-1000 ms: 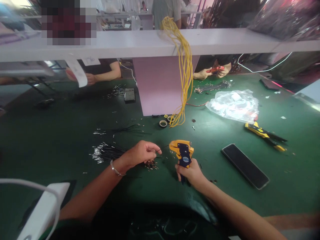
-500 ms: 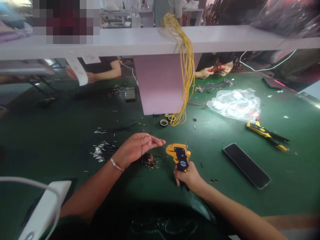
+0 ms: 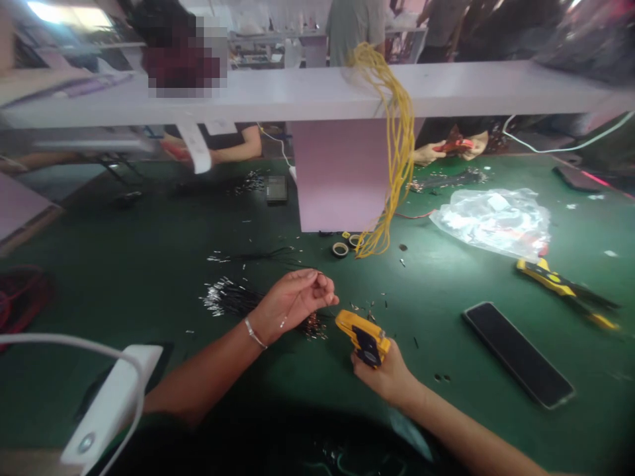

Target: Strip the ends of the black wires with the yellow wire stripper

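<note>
My right hand point(image 3: 383, 373) is closed round the handle of a yellow and dark-blue wire stripper point(image 3: 364, 337), its jaws pointing left. Left of the jaws, my left hand point(image 3: 300, 297) pinches a thin dark wire point(image 3: 284, 321); part of it is hidden by the fingers. Beneath and beside this hand lies a bundle of short black wires point(image 3: 238, 299), with silvery ends on the left and copper ends point(image 3: 316, 326) on the right. Small scraps point(image 3: 367, 311) lie on the green table point(image 3: 163, 264) just beyond the stripper.
A phone point(image 3: 518, 354), yellow-black pliers point(image 3: 555, 281) and a clear plastic bag point(image 3: 493, 221) lie to the right. Yellow wires point(image 3: 399, 145) hang from the white shelf point(image 3: 268, 99) near tape rolls point(image 3: 340, 249). A white power strip point(image 3: 112, 403) stands front left. Co-workers' hands point(image 3: 429, 154) are across the table.
The stripper has tilted and moved slightly down. My left hand's fingers have curled in from a straighter pose. The whole view has shifted, so things sit farther right and lower.
</note>
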Tool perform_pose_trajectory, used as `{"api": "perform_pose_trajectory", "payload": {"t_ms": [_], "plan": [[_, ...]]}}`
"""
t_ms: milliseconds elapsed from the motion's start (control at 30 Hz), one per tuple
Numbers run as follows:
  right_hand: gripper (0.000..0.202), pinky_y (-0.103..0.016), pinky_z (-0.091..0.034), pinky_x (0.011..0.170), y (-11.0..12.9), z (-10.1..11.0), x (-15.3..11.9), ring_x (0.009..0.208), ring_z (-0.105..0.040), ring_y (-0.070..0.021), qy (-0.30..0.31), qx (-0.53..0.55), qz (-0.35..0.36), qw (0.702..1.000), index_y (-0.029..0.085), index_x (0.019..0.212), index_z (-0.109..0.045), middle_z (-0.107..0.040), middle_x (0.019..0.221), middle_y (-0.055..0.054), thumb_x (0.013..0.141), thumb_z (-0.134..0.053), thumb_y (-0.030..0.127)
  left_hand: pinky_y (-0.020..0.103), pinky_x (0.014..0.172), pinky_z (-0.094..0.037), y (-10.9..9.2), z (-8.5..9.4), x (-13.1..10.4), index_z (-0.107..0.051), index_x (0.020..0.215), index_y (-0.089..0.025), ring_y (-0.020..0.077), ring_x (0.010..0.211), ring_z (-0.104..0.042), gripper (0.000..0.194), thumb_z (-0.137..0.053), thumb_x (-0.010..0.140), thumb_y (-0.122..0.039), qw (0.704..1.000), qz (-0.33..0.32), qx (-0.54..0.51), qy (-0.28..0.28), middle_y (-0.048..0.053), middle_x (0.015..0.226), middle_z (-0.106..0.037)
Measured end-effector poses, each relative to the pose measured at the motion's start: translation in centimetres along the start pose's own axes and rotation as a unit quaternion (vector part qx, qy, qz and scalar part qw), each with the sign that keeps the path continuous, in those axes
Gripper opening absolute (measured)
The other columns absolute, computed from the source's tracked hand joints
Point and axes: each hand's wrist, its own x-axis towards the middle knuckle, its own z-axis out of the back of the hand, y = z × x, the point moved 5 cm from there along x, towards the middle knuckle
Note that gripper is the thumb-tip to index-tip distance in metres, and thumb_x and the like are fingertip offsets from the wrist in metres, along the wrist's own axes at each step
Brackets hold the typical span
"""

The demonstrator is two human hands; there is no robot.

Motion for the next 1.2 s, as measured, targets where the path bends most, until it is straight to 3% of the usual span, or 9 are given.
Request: {"api": "perform_pose_trajectory", "payload": {"t_ms": [100, 167, 500, 900, 1200], "plan": [[0.021, -0.025, -0.035, 0.046, 1.0, 0.4, 0.1, 0.044, -0.037, -0.0106, -0.028, -0.105, 0.085, 0.990, 0.022, 0.052, -0.042, -0.039, 0.047, 0.004, 0.066, -0.057, 0.023, 0.040, 0.084, -0.047, 0.2, -0.4, -0.3, -0.065, 0.076, -0.011, 0.0173, 0.074, -0.061, 0.015, -0.064, 0.083, -0.024, 1.000, -0.001, -0.022, 0.017, 0.008, 0.078, -0.063], [0.023, -0.026, -0.036, 0.045, 1.2, 0.4, 0.0, 0.043, -0.038, -0.0113, -0.032, -0.135, 0.099, 0.985, 0.022, 0.051, -0.041, -0.040, 0.047, 0.003, 0.068, -0.057, 0.025, 0.039, 0.083, -0.046, 0.3, -0.6, -0.5, -0.066, 0.076, -0.010, 0.0162, 0.070, -0.060, 0.015, -0.064, 0.083, -0.024, 0.999, 0.001, -0.019, 0.029, 0.008, 0.076, -0.062], [0.023, -0.025, -0.037, 0.039, -0.2, -0.3, -0.4, 0.043, -0.040, -0.0124, -0.061, -0.067, -0.038, 0.995, 0.021, 0.055, -0.048, -0.044, 0.048, 0.002, 0.069, -0.057, 0.037, 0.037, 0.079, -0.045, 0.0, -0.8, -0.9, -0.069, 0.078, -0.010, 0.0148, 0.067, -0.058, 0.017, -0.061, 0.085, -0.024, 0.999, -0.014, -0.008, 0.037, 0.009, 0.078, -0.062], [0.029, -0.029, -0.040, 0.043, -0.5, 0.0, -0.3, 0.041, -0.043, -0.0144, -0.112, -0.101, 0.009, 0.989, 0.024, 0.048, -0.041, -0.045, 0.043, 0.001, 0.069, -0.057, 0.037, 0.038, 0.082, -0.047, 0.3, 0.9, 0.1, -0.068, 0.078, -0.007, 0.0150, 0.069, -0.061, 0.019, -0.055, 0.087, -0.017, 0.998, 0.005, -0.063, 0.011, 0.011, 0.077, -0.064], [0.026, -0.026, -0.036, 0.038, -0.7, -0.1, 0.4, 0.036, -0.042, -0.0124, -0.126, -0.091, -0.046, 0.987, 0.022, 0.046, -0.046, -0.046, 0.039, 0.002, 0.064, -0.055, 0.037, 0.041, 0.089, -0.046, 0.4, 1.9, 0.8, -0.068, 0.075, -0.007, 0.0148, 0.070, -0.062, 0.019, -0.057, 0.086, -0.016, 0.997, -0.004, -0.079, -0.013, 0.010, 0.076, -0.066]]}}
